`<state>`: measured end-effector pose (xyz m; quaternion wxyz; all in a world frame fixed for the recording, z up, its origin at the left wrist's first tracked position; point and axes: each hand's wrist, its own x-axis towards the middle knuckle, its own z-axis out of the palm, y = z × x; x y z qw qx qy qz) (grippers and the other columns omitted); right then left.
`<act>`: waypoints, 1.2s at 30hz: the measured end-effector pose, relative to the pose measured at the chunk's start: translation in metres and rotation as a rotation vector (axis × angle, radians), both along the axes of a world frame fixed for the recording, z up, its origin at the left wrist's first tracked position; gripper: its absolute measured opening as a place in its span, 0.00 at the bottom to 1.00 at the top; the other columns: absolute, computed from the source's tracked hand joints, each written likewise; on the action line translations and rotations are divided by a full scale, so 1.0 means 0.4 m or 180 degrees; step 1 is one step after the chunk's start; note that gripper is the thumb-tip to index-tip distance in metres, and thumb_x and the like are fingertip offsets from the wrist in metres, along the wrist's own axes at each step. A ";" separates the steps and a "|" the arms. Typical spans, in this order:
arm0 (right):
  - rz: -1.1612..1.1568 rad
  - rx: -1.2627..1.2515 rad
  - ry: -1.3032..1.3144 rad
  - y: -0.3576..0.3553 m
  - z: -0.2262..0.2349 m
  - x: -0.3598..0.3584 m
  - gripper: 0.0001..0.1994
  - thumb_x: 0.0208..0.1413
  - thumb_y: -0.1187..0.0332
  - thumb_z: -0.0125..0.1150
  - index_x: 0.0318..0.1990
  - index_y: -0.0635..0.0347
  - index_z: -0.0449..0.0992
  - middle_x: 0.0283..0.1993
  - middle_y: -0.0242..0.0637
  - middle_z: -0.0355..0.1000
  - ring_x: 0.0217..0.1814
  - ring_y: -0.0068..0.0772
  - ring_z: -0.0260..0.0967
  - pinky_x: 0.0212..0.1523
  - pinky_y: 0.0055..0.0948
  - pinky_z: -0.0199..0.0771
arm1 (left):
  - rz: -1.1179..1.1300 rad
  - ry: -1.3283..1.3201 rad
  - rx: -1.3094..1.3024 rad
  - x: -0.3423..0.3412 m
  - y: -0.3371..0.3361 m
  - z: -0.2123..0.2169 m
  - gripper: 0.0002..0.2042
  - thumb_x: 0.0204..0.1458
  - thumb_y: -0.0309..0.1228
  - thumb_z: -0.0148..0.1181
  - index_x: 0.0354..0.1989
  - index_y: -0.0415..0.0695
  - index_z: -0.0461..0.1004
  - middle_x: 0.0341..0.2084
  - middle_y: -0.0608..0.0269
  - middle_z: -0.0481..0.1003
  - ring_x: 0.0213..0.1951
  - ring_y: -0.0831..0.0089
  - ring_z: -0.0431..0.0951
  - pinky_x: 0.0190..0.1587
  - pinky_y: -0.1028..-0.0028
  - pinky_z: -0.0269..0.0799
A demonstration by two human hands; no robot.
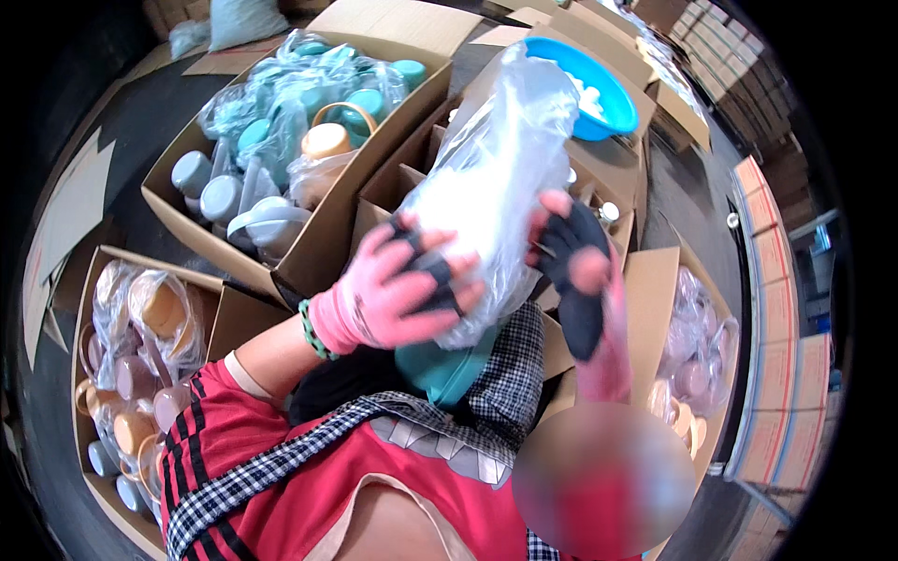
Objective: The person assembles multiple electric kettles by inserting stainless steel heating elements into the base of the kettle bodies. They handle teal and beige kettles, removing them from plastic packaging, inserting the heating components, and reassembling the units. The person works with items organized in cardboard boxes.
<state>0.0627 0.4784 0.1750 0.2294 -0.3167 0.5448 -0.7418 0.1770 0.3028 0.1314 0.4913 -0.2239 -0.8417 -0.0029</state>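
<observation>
A clear plastic bag [510,122] stands up in front of me, with something white showing through its lower part. My left hand [398,285], in a pink and black fingerless glove, grips the bag's lower left side. At its right edge is my right hand [572,257], in a black glove with bare fingertips. Those fingertips are close against the plastic, but blur hides whether they grip it. Below the bag, a teal plastic piece [444,369] rests at my lap, partly covered.
An open carton [309,252] holds teal, white and orange bottles in plastic. More bagged bottles fill the left carton [117,257] and right carton [655,323]. A divided box [374,192] lies behind the bag. A blue basin [622,117] with white pieces stands beyond; stacked cartons [776,327] line the right.
</observation>
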 end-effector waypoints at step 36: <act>-0.0713 0.1393 0.0495 0.084 -0.290 -0.195 0.18 0.50 0.69 0.53 0.49 0.65 0.64 0.51 0.46 0.63 0.54 0.36 0.59 0.54 0.29 0.57 | -0.0588 -0.1905 0.5559 -0.197 -0.145 -0.330 0.18 0.37 0.29 0.63 0.39 0.39 0.68 0.30 0.66 0.71 0.31 0.78 0.70 0.36 0.79 0.67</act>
